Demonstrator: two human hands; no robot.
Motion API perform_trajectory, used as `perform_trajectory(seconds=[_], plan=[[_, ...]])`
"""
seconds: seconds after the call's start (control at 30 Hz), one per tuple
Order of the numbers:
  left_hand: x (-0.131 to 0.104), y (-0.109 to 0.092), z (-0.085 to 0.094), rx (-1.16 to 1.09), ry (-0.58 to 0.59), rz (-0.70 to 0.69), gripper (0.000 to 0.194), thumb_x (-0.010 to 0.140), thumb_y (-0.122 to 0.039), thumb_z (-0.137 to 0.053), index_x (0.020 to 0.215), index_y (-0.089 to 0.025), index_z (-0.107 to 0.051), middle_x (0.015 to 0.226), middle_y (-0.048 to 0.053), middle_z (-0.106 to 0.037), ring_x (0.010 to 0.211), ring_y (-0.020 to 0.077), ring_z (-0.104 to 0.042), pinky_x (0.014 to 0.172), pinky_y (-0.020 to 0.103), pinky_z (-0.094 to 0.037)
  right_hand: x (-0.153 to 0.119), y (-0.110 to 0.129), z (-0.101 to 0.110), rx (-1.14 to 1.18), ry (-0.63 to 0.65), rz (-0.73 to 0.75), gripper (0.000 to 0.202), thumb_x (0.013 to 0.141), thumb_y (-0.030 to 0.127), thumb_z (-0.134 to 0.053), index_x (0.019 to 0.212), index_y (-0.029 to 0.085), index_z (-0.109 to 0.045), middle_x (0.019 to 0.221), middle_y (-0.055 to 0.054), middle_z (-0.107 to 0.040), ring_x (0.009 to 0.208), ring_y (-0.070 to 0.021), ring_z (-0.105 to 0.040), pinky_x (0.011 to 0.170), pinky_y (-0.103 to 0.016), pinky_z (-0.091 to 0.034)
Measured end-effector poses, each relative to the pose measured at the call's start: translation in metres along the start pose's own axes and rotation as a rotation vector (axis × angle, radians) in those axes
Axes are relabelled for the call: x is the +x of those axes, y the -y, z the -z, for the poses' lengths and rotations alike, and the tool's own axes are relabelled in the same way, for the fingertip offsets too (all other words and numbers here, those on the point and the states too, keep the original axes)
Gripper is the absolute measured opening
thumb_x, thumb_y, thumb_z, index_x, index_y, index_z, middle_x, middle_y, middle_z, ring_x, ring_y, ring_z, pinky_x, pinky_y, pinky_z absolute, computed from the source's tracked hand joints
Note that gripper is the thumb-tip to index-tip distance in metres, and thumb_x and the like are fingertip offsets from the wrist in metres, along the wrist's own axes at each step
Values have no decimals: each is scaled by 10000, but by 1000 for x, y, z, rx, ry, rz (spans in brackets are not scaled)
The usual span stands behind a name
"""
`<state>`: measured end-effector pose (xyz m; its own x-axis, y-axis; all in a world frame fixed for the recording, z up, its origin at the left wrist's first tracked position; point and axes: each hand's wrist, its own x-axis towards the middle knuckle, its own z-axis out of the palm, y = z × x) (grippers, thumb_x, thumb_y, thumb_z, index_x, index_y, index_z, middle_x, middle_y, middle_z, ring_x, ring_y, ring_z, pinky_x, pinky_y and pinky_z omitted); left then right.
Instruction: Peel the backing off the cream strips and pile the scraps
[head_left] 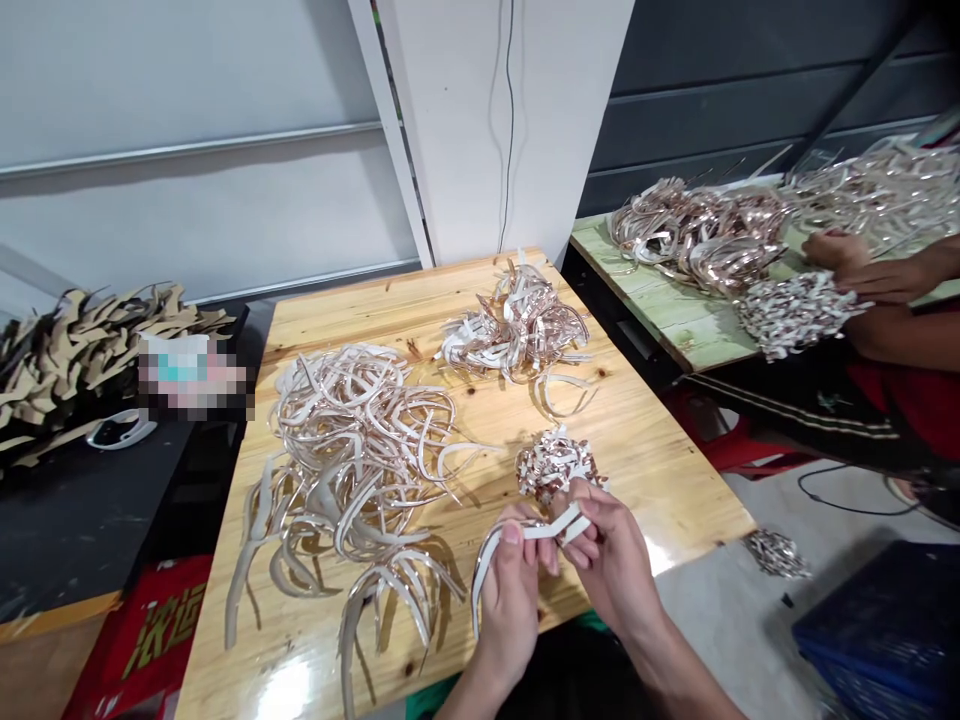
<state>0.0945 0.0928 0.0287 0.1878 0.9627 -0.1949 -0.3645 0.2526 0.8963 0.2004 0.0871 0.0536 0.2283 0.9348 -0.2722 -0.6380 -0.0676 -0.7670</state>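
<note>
Pale wood desk (637, 440) is standing beside a white pillar (450, 150). One glossy strip (551, 531) is spanning both hands above the front edge: left hand (510, 585), nearly closed, is pinching it; right hand (611, 535), likewise, is gripping its bent end. Strip is presumably weighing little, bending readily, sliding on its shiny face; pinching flat by the bend is looking surest. Count outward: one short-piece heap (553, 462) is lying just beyond, one small strip heap (531, 325) farther, one large strip heap (360, 450) leftward; strips uncountable.
</note>
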Motion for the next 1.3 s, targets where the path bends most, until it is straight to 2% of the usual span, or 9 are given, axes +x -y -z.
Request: perform_trajectory(seconds=[0.13,0.27,0.37,0.43,0.57,0.77,0.87,0.97,1.3], plan=[[0,-5,-5,-146,-2,-39,573,1031,-685,-535,686,-232,-484,657,-21,-469,581,144,-381,576,284,-398,1,2,-8,119,-31,-41,430,904,380,-652,641,254,-336,562,97,-240,503,-119,-166,451,-215,-266],[1,-5,2,-167,4,-77,532,1048,-645,-559,723,-224,-536,696,-14,-501,629,158,-455,625,297,-426,1,0,-2,101,-53,-34,390,991,485,-587,716,249,-443,640,81,-285,550,-134,-242,531,-236,-359],[-1,-3,14,-107,45,-104,461,1080,-564,-562,806,-203,-649,774,14,-579,720,182,-524,741,321,-460,-2,-1,10,-81,13,53,431,928,597,-723,765,234,-560,682,56,-399,603,-145,-359,576,-263,-376],[-3,-4,21,-17,100,-134,422,1109,-514,-521,891,-199,-697,825,25,-602,775,197,-543,780,329,-457,-4,0,17,-284,103,55,376,888,500,-842,797,220,-609,724,29,-521,664,-159,-457,611,-273,-378],[-5,-10,28,102,203,-184,431,1135,-490,-433,941,-203,-690,869,34,-595,811,213,-549,778,344,-463,-10,5,23,-749,294,65,340,1118,431,-547,850,224,-582,796,4,-615,751,-185,-568,695,-297,-398],[-2,-20,23,314,283,-295,381,1103,-524,-471,878,-227,-553,831,7,-512,756,195,-503,717,333,-427,-18,10,20,-1075,335,320,312,1132,281,-453,823,246,-461,750,24,-561,673,-177,-527,646,-302,-350],[0,-23,20,518,277,-331,305,1088,-435,-533,861,-248,-456,791,-21,-453,710,182,-463,678,321,-386,-19,10,21,-1079,369,379,265,1112,250,-487,847,254,-473,775,17,-580,677,-186,-522,645,-306,-357],[1,-21,21,645,298,-303,266,1136,-308,-405,881,-253,-457,785,-15,-492,709,186,-504,697,330,-386,-20,7,23,-1028,349,386,286,1112,257,-508,827,253,-478,761,19,-564,664,-185,-494,638,-313,-336],[4,-24,23,671,409,-256,280,1163,-264,-309,989,-250,-528,903,17,-599,835,197,-614,794,310,-438,-18,1,23,-525,141,211,409,1090,436,-601,742,221,-594,682,24,-500,637,-169,-431,619,-313,-334]])
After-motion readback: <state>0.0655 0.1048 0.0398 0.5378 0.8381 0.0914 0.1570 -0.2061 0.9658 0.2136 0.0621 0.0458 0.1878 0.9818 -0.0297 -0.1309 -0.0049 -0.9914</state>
